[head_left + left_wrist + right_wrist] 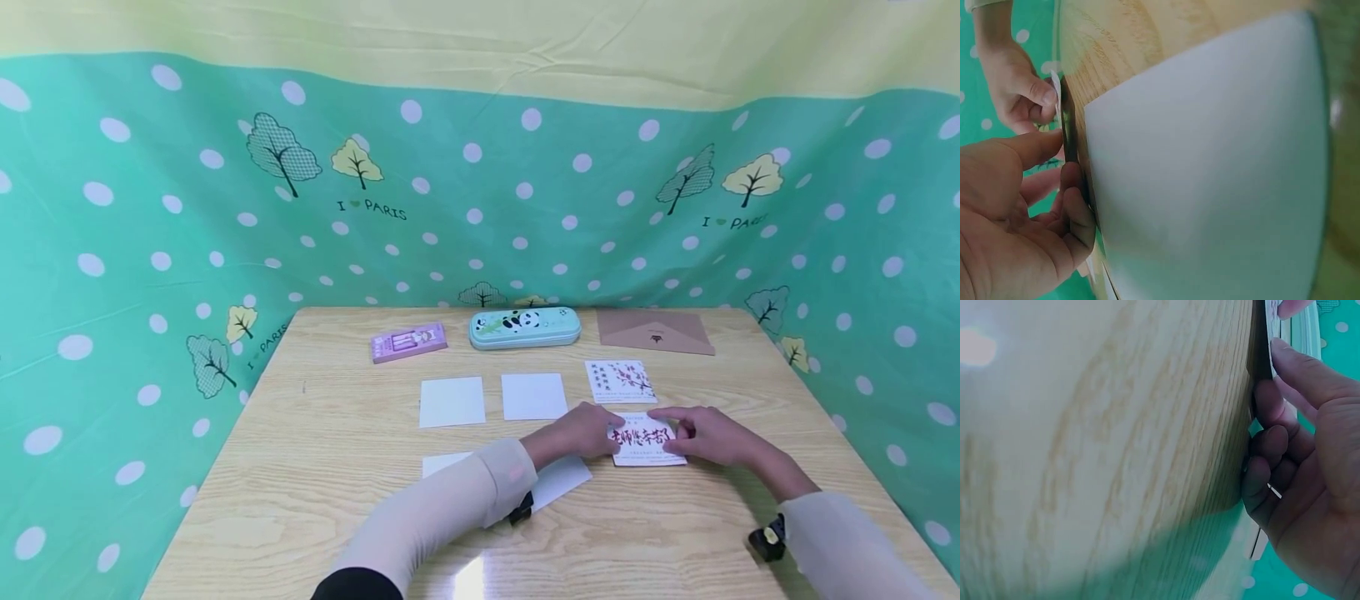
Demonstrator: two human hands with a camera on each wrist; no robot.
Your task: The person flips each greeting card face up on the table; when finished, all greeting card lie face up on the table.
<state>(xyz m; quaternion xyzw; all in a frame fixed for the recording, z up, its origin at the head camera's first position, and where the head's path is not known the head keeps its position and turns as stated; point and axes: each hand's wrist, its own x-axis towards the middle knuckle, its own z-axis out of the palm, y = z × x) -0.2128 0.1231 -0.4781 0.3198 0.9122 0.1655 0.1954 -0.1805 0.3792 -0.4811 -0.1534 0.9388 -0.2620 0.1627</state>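
Observation:
Both hands hold a white card with red Chinese lettering (pixel 643 438), one at each side, low over the right half of the table. The left hand (pixel 583 429) pinches its left edge, thumb on the printed face and fingertips curled beneath, as the left wrist view shows. At the right edge the right hand (pixel 712 435) grips it between thumb and fingers. Just behind lies another printed card (pixel 621 382) with a red blossom branch and dark characters. A blank white card (pixel 534 396) lies beyond the left hand, and another blank card (pixel 561 482) sits partly under the left forearm.
Farther left is one more blank card (pixel 452 402); the left sleeve mostly covers another (pixel 442 463). Along the back stand a purple box (pixel 408 342), a turquoise panda pencil case (pixel 525 327) and a brown envelope (pixel 654 331). A patterned green curtain (pixel 480 183) surrounds the wooden table (pixel 300 483).

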